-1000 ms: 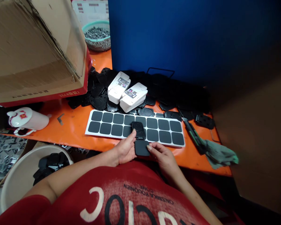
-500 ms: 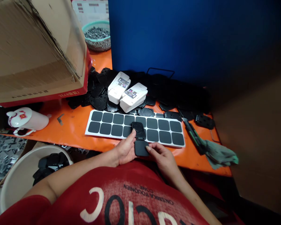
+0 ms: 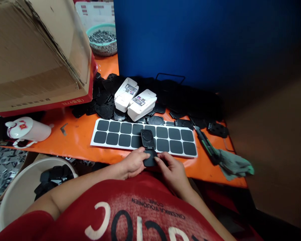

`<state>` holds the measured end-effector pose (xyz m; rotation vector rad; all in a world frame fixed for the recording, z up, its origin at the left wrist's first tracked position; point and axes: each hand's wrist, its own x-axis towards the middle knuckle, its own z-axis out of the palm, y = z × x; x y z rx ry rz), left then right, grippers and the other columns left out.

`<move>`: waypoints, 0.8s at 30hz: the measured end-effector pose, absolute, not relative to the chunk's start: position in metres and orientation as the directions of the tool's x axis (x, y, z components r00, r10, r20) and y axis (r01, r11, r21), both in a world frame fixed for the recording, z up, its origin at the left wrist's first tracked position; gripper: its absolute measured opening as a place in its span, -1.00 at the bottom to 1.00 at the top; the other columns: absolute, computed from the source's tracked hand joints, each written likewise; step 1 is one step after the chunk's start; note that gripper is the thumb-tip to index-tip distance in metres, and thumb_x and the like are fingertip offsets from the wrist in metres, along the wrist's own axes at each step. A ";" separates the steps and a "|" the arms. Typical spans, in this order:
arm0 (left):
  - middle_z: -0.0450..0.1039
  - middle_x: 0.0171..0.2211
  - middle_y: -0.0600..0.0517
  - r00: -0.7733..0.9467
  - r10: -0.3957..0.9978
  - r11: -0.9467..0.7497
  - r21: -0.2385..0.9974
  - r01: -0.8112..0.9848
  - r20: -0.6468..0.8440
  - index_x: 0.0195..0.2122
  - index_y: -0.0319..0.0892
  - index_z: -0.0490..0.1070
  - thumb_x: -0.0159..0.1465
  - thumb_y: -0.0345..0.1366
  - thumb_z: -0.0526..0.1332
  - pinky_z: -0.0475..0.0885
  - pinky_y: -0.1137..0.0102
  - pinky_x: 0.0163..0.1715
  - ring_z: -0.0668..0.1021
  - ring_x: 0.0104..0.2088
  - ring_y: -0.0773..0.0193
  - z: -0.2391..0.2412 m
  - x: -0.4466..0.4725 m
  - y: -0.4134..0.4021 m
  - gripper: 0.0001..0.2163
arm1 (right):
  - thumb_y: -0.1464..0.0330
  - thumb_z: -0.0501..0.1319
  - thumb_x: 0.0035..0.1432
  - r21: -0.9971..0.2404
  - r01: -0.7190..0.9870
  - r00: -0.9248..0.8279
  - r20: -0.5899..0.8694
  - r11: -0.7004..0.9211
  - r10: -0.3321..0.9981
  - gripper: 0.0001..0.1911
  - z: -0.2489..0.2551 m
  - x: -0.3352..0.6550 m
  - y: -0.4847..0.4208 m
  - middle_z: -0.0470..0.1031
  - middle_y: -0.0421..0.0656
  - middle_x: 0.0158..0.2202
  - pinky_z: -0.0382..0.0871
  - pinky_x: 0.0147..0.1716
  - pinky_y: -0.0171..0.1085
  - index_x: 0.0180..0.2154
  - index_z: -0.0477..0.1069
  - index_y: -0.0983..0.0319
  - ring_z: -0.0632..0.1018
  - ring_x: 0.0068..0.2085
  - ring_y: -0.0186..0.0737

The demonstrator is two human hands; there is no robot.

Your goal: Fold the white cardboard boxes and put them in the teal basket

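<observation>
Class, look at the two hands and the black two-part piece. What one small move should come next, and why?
Probably a light press of both thumbs on the lower panel of the black two-part piece: the left hand has its thumb over that panel's left side and the right hand at its right edge.
</observation>
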<state>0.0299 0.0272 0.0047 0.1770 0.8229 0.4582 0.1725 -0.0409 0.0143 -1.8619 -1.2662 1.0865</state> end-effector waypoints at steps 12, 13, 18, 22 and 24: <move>0.53 -0.13 -0.05 0.536 0.727 0.549 0.832 -0.080 -0.429 -0.06 -0.22 0.42 0.26 -0.39 0.09 0.33 0.26 0.04 0.51 -0.13 0.19 0.015 0.024 0.026 -0.75 | 0.29 0.04 0.32 -0.687 0.726 0.056 -0.007 -0.045 0.998 -0.76 0.020 0.172 -0.032 0.37 -0.13 -0.45 0.22 -0.33 -0.24 -0.39 0.33 0.18 0.41 -0.39 -0.16; 0.52 -0.10 -0.06 0.537 0.748 0.495 0.867 -0.062 -0.389 -0.04 -0.23 0.41 0.27 -0.39 0.09 0.31 0.26 0.07 0.51 -0.09 0.17 0.016 0.023 0.026 -0.74 | 0.29 0.03 0.32 -0.679 0.733 0.053 -0.006 -0.043 0.999 -0.75 0.021 0.172 -0.030 0.35 -0.14 -0.46 0.21 -0.35 -0.25 -0.41 0.32 0.18 0.39 -0.41 -0.17; 0.46 0.02 -0.10 0.542 0.809 0.316 0.946 -0.074 -0.228 0.04 -0.21 0.37 0.30 -0.37 0.07 0.26 0.25 0.15 0.47 0.04 0.14 0.014 0.021 0.026 -0.70 | 0.28 0.05 0.29 -0.681 0.726 0.089 -0.043 -0.095 0.995 -0.71 0.028 0.173 -0.022 0.25 -0.20 -0.52 0.11 -0.43 -0.26 -0.50 0.22 0.17 0.30 -0.48 -0.23; 0.49 0.01 -0.11 0.533 0.805 0.429 0.876 -0.220 -0.260 0.03 -0.21 0.38 0.30 -0.35 0.11 0.27 0.20 0.17 0.49 0.05 0.13 0.012 0.024 0.027 -0.72 | 0.21 0.09 0.27 -0.748 0.638 0.109 -0.149 -0.184 0.983 -0.67 0.028 0.178 -0.016 0.25 -0.23 -0.56 0.10 -0.47 -0.28 -0.53 0.21 0.17 0.28 -0.51 -0.26; 0.53 -0.06 -0.11 0.518 0.786 0.553 0.759 -0.343 -0.338 -0.01 -0.23 0.40 0.25 -0.36 0.17 0.29 0.16 0.15 0.52 0.02 0.11 0.011 0.026 0.029 -0.73 | 0.16 0.07 0.28 -0.803 0.545 0.085 -0.232 -0.240 0.969 -0.63 0.025 0.182 -0.015 0.29 -0.23 -0.57 0.16 -0.47 -0.29 -0.53 0.22 0.17 0.32 -0.51 -0.26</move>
